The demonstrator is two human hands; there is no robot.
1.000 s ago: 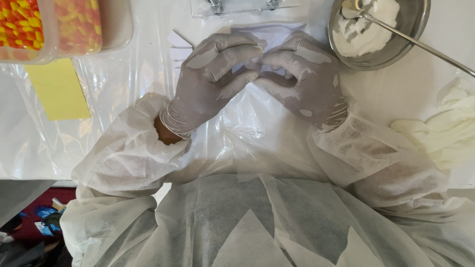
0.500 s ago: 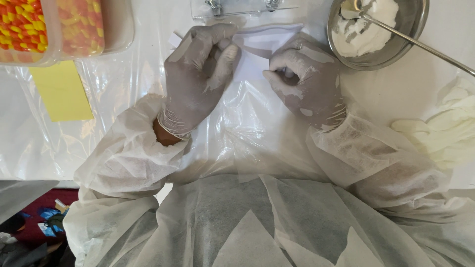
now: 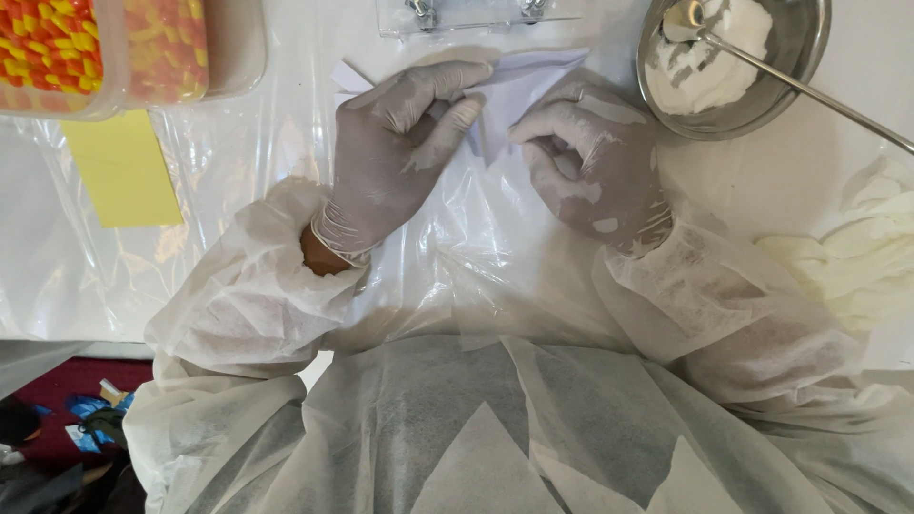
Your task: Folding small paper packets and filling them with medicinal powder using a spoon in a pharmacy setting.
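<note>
Both of my hands wear thin grey gloves and white coverall sleeves. My left hand (image 3: 400,152) presses its fingers flat on a small white sheet of paper (image 3: 519,81) that lies folded on the plastic-covered table. My right hand (image 3: 590,162) holds the paper's right part, with the fingers curled over a fold. The paper's corners stick out above and to the left of my fingers; most of it is hidden under my hands.
A steel bowl (image 3: 795,71) of white powder with a long metal spoon (image 3: 809,90) stands at the top right. Clear tubs of orange and yellow capsules (image 3: 57,52) stand top left, above a yellow note (image 3: 124,167). Crumpled pale gloves (image 3: 857,257) lie at right.
My hands were close together over the paper, then drew apart. Now the left fingers lie flat along the paper's upper edge and the right hand holds its fold.
</note>
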